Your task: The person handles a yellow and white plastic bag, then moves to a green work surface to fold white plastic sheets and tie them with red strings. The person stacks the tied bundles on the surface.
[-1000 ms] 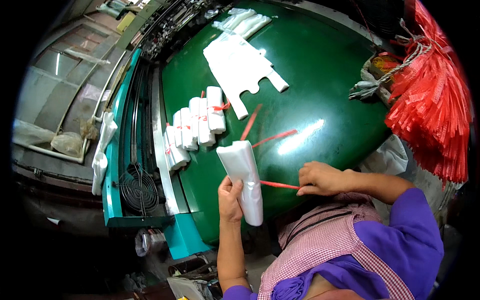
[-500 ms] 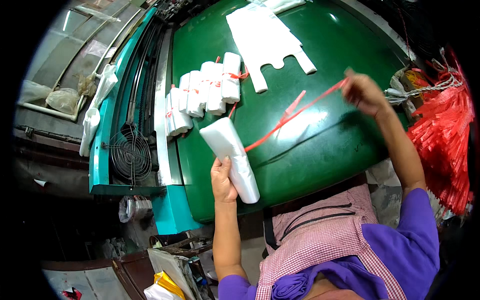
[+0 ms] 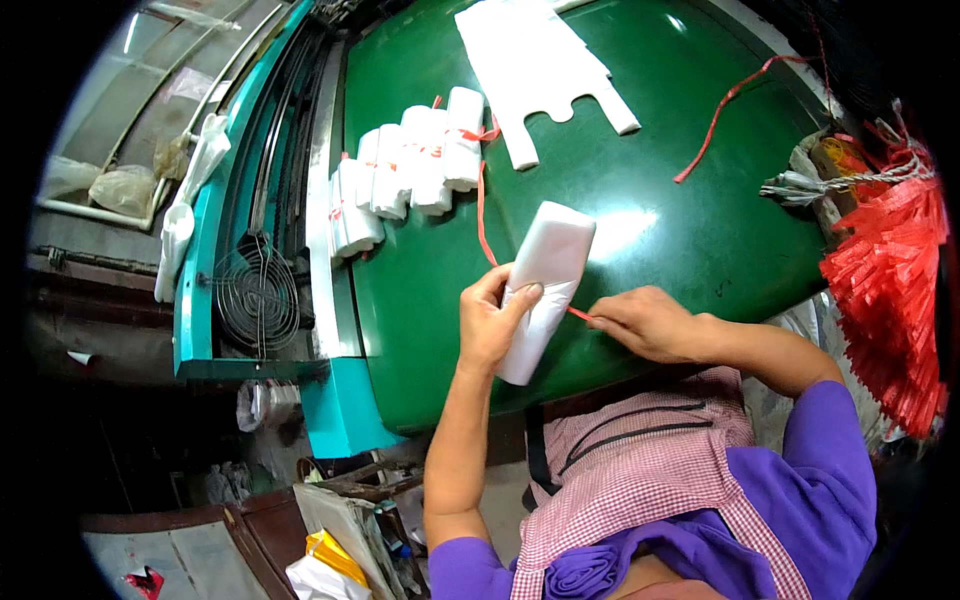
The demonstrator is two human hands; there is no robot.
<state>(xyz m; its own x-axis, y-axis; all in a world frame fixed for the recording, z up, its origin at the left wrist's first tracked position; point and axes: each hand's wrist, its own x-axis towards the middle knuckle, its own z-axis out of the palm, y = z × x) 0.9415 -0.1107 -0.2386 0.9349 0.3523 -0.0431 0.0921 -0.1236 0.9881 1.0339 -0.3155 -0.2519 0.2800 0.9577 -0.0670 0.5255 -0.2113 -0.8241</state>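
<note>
My left hand (image 3: 488, 325) is closed around a folded bundle of white plastic bags (image 3: 552, 245), thumb across its front, tilted above the green table. A red plastic strip (image 3: 484, 215) emerges behind the bundle at the left hand. Its other side shows as a short red length right of the bundle, pinched by my right hand (image 3: 655, 323). How the strip passes behind the bundle is hidden. Farther off, several tied rolls of white bags (image 3: 427, 170) stand side by side, bound with red strips. Beyond them to the right lie flat white T-shirt bags (image 3: 535, 70) with handles toward me.
The green table (image 3: 640, 130) has a rounded near edge. Another red strip (image 3: 722, 115) lies on its far right. A thick bunch of red strips (image 3: 885, 290) hangs at the right from a twisted cord. Along the left runs a teal machine frame with a round wire guard (image 3: 258, 300).
My right hand has come down and inward, close to the bundle. The bundle has moved right and now leans the other way. A loose red strip now shows on the table's far right.
</note>
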